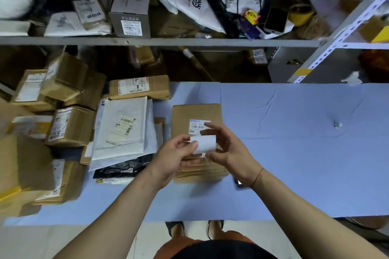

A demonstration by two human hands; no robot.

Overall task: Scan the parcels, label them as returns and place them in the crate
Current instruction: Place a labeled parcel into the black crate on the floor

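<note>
Head view: left hand (175,154) and right hand (227,150) together pinch a white label (205,144) above the parcel (196,113).

Layout: table surface, parcels and shelving

A cardboard parcel (196,115) lies on the table (294,132) at its centre; both hands, left hand (174,155) and right hand (227,149), hold a label (205,144) above the parcel's near half. Left of the parcel lies a padded mailer (124,126), with a flat box (140,89) just beyond it. Stacked boxes (69,126) occupy the table's left end. A shelf (160,41) runs behind the table, carrying a box (130,12) at centre and a phone (275,20) to the right.
</note>
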